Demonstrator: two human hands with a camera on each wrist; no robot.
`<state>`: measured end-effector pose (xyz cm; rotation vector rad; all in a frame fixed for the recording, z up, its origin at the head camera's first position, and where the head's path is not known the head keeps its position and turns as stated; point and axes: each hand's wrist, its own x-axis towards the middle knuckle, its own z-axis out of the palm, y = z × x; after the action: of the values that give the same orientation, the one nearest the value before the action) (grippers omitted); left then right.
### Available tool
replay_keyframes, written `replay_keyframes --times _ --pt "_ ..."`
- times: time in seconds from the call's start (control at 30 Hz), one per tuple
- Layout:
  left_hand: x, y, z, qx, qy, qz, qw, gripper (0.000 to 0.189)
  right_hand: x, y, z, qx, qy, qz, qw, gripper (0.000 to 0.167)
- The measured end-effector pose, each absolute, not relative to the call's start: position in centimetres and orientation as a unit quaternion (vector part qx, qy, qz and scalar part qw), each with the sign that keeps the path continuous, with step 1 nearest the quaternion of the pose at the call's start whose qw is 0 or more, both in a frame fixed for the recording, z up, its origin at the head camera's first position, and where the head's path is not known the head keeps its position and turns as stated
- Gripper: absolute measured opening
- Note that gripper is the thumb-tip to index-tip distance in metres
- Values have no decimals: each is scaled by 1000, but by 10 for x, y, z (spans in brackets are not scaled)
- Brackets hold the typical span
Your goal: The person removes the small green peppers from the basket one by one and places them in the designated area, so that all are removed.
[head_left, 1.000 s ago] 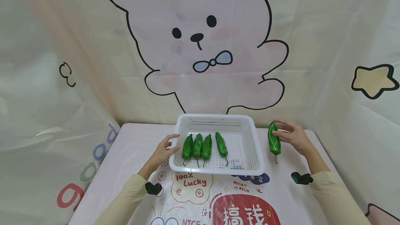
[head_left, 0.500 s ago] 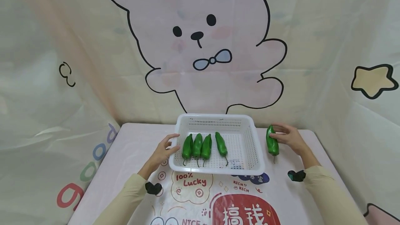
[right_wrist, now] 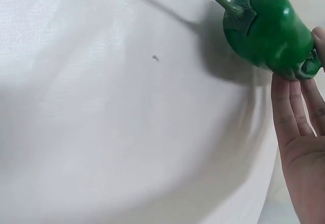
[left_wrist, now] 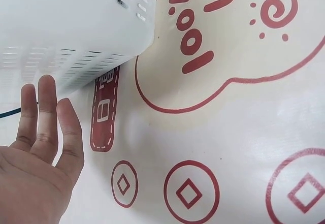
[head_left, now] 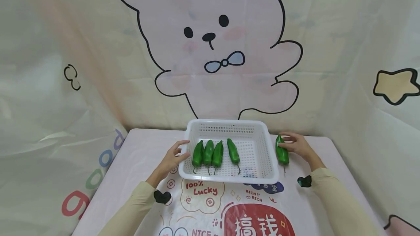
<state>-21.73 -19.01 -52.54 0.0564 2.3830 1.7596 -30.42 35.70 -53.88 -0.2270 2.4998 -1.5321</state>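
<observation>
A white plastic basket (head_left: 260, 152) with slotted walls stands at the far side of the table. Inside lie several green chili peppers (head_left: 233, 151), three close together on the left and one apart to their right. My right hand (head_left: 296, 145) pinches another green chili pepper (head_left: 282, 153) near its tip, just outside the basket's right wall, stem pointing toward me. Up close in the right wrist view, thumb and fingers meet at the tip end of the pepper (right_wrist: 269, 28). My left hand (head_left: 170, 159) has its fingertips at the basket's left side; the fingers (left_wrist: 46, 107) look fairly straight.
The white table cover (head_left: 305, 214) carries red lettering and drawings. Behind the basket, a curtain (head_left: 210, 94) printed with a cartoon bear closes off the back, and more cloth hangs at both sides.
My right hand has moved left with the pepper, from well right of the basket to close beside its right wall. The left hand stays at the basket.
</observation>
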Motion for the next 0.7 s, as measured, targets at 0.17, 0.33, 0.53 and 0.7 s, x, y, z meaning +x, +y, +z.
replay_keyframes --times 0.17,0.33,0.53,0.7 --pt "-218 -190 -527 16 801 593 88 53 -306 359 -548 -65 869 -481 94 58" --pt "-217 -189 -528 14 798 597 86 53 -306 359 -551 -59 878 -465 98 56" --pt "-217 -188 -527 12 796 600 86 54 -301 362 -550 -42 872 -478 97 61" --pt "-218 -189 -528 10 796 600 85 55 -296 366 -547 -40 865 -493 85 58"
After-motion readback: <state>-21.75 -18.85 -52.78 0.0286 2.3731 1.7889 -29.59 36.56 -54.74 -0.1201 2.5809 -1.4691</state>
